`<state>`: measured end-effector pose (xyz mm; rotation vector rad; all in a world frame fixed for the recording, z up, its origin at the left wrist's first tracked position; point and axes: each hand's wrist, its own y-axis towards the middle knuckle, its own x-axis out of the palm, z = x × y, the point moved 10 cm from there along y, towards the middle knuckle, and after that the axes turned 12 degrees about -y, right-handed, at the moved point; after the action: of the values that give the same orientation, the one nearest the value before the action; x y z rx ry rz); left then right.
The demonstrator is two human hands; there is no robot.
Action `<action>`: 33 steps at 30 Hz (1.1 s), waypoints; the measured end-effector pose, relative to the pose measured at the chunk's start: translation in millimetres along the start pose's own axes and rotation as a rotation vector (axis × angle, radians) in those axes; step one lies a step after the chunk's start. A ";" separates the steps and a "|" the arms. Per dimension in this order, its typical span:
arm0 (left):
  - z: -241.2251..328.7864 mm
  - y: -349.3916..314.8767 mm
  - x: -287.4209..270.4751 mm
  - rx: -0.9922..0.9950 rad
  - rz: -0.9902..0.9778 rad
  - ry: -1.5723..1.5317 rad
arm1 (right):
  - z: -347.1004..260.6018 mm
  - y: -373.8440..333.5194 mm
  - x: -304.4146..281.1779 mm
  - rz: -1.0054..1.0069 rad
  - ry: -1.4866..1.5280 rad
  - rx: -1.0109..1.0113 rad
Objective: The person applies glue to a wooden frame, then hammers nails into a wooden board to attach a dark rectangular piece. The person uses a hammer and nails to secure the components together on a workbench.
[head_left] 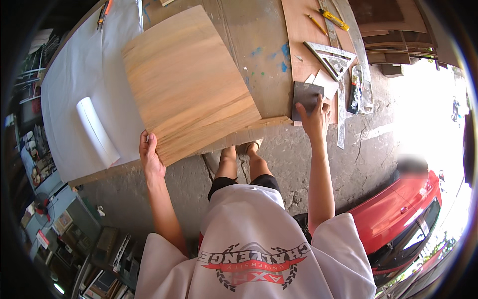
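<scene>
A square, light-brown plywood board (191, 82) lies tilted over the table, its near corner jutting past the front edge. My left hand (151, 153) is closed on the board's near left corner, thumb on top and some fingers hidden. To the right, a flat dark grey square (305, 97), perhaps sandpaper, rests on a reddish-brown sheet. My right hand (314, 117) touches its near right part with thumb and fingers apart. Small white pieces (326, 82) stick out beside the dark square.
A metal triangle square (336, 61), a steel ruler (341, 119), a pencil (317, 25), a yellow cutter knife (333, 20) and a black-handled tool (354, 89) lie at right. At left are white sheeting (64, 109) and a curled white strip (94, 129). A red car (393, 214) stands behind right.
</scene>
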<state>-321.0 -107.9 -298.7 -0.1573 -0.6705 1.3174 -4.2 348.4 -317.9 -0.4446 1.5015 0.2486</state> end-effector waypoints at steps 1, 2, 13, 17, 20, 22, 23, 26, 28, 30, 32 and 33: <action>-3.8 -5.4 -12.1 -0.005 0.053 -0.001 | -4.2 -0.9 -2.7 0.009 0.045 -0.033; -6.5 -10.4 -15.6 -0.005 0.031 -0.053 | -2.4 -1.4 -16.8 0.099 0.050 -0.018; -7.5 -62.1 -37.9 0.100 0.230 -0.236 | -81.1 -44.8 -28.5 -0.064 0.150 -0.822; -4.1 -58.4 -16.3 0.108 0.176 -0.171 | -79.1 -44.9 -18.5 -0.087 0.204 -0.865; -11.5 -43.5 5.8 0.125 0.156 -0.094 | -72.8 -39.4 -31.2 -0.090 0.396 -0.846; -17.5 -35.1 20.3 0.168 0.154 -0.006 | -62.1 -21.6 -41.5 -0.218 0.898 -0.698; -23.6 -30.5 30.1 0.159 0.119 0.004 | -56.5 -12.4 -41.9 -0.276 1.136 -0.585; -40.1 -13.7 54.2 0.149 0.056 0.064 | -70.2 -4.3 -37.1 -0.391 1.172 -0.580; -48.6 -0.6 67.7 0.145 0.033 0.120 | -75.2 1.3 -26.3 -0.411 1.131 -0.512; -49.2 7.3 83.8 0.202 -0.032 0.165 | -82.1 1.9 -19.0 -0.392 1.098 -0.510; -52.3 10.1 92.7 0.227 -0.050 0.214 | -75.7 6.8 -6.1 -0.392 1.118 -0.377; -54.4 12.4 94.8 0.234 -0.044 0.233 | -73.1 9.1 -2.0 -0.382 1.117 -0.344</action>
<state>-293.3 -2.5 -313.8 -0.1031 -0.3184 1.3005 -74.1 325.2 -317.8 -1.2686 2.4084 -0.0841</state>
